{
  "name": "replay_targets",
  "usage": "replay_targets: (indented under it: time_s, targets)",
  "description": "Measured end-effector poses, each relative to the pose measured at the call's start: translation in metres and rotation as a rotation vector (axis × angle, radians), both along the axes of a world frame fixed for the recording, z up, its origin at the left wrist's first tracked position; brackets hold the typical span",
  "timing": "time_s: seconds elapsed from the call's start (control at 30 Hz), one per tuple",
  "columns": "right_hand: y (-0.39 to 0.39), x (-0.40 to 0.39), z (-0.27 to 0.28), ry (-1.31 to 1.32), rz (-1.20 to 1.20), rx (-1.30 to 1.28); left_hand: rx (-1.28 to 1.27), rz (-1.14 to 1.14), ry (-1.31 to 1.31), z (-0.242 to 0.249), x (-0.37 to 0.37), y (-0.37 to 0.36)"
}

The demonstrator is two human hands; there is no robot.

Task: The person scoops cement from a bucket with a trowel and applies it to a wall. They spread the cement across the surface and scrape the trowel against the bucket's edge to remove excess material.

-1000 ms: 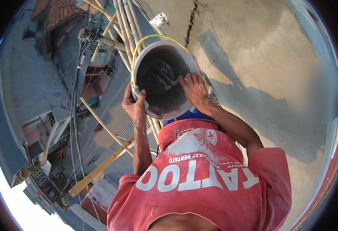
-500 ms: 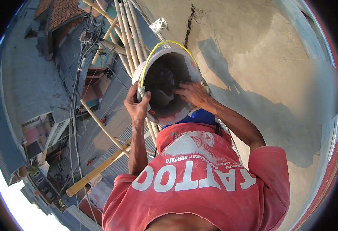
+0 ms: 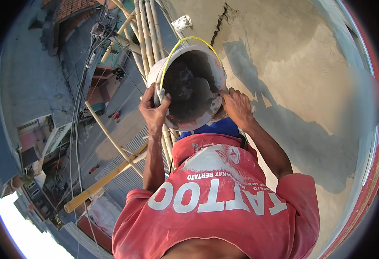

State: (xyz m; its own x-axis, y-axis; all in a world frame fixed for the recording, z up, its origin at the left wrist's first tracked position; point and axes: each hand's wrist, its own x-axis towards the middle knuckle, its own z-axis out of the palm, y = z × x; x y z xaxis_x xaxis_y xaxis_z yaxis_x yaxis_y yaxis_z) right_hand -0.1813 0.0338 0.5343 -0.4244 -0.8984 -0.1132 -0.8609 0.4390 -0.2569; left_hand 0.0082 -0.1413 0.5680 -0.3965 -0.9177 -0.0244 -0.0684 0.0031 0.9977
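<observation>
A white, grey-smeared bucket (image 3: pixel 156 74) is tilted so its mouth faces me, and its yellow handle (image 3: pixel 189 39) arches over the far rim. Dark grey wet material (image 3: pixel 188 97) coats the inside and gathers low. My left hand (image 3: pixel 154 108) grips the left rim by the handle's end, thumb over the edge and fingers outside. At the right rim, my right hand (image 3: pixel 238 106) is closed with its fingers curled against the edge; whether anything small is inside them is hidden.
Bamboo poles (image 3: pixel 148 39) run close behind the bucket, with a longer bamboo pole (image 3: pixel 99 185) at left. Cables (image 3: pixel 78 116) hang over rooftops and a street far below. A cracked plastered wall (image 3: pixel 284 47) is on the right. A whitish crusted object (image 3: pixel 181 22) sits beyond the bucket.
My right hand has come out of the bucket's inside to its right rim, and its fingers have curled. The bucket has shifted slightly away. My left hand keeps its grip.
</observation>
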Motion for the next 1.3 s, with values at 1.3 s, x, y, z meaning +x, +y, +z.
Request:
replay_targets:
  time_s: [1.3]
  targets:
    - [-0.019, -0.021, -0.012, -0.601, -0.524, -0.528, 0.059, 0.171, 0.082, -0.007, -0.02, -0.003]
